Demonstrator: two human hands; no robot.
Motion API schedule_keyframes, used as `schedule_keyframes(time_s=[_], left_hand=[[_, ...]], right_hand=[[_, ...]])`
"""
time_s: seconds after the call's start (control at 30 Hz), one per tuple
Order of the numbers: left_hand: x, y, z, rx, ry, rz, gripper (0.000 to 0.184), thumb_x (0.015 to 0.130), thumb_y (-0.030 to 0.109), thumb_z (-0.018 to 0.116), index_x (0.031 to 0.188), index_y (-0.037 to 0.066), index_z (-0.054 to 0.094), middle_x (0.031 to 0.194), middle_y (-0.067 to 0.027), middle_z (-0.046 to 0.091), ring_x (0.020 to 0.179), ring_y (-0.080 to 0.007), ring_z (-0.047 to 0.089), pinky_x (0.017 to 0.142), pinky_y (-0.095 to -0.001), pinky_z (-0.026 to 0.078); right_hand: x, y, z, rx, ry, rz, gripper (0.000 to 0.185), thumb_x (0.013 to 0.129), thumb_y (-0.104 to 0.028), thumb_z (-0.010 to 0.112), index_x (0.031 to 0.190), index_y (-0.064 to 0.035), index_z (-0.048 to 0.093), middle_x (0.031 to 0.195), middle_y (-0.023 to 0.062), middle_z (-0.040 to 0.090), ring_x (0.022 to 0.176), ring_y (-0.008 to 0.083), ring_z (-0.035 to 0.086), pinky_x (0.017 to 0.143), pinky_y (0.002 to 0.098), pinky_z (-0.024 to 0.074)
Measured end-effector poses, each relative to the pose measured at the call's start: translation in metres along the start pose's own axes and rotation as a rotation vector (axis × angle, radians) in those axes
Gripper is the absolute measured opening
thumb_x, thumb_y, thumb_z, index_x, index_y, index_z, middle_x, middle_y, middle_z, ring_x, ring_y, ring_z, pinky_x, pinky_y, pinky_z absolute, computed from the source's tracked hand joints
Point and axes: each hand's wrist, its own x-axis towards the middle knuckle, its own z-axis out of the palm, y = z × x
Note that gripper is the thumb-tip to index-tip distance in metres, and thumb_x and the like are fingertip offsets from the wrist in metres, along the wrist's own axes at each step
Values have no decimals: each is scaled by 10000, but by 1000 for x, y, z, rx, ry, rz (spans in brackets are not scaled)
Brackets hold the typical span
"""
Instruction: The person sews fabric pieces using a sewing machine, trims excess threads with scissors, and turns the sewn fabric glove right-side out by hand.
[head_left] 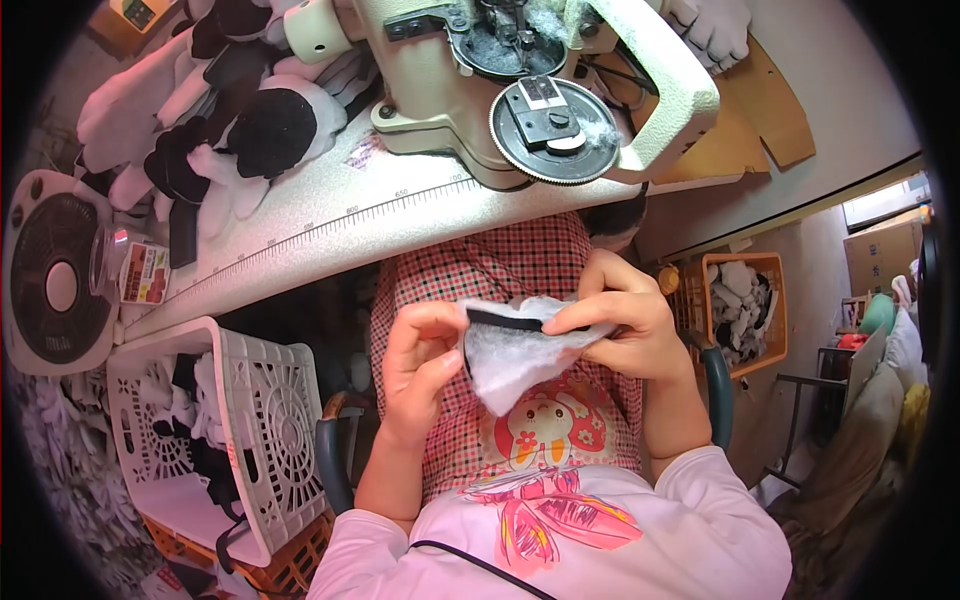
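Between my hands, above the checked apron on my lap, is a piece of white plush fabric [515, 360] with a black strip along its upper edge. My left hand [420, 365] pinches its left corner between thumb and fingers. On the other side my right hand [625, 315] grips the upper right part, index finger and thumb pressed on the black edge. The lower end of the fabric hangs down in a point. Just beyond my hands stands a sewing machine [430, 110] with round toothed discs [553, 130], dusted with white fluff.
White and black plush pieces [285, 130] are heaped on the table [340, 210] at the left. A fan [60, 280] stands at the table's left end. A white plastic crate [270, 420] is at my left, an orange crate [780, 310] of plush pieces at the right.
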Motion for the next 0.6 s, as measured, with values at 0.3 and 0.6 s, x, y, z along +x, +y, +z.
schedule_keyframes(time_s=[0.3,0.6], left_hand=[[1,0,8,401,38,100,227,910,41,634,1100,-14,524,1082,-98,571,998,-147,563,895,-281,446],[7,-4,27,230,200,50,101,945,30,597,983,2,507,1013,-63,556,900,-95,542,808,-240,455]], right_hand=[[4,-10,0,-252,10,-19,296,595,-85,761,884,-72,700,816,70,512,785,249,525,709,370,424],[17,-31,5,-301,-115,-4,459,669,-254,805,1016,-18,619,1023,123,581,969,320,551,838,426,431]])
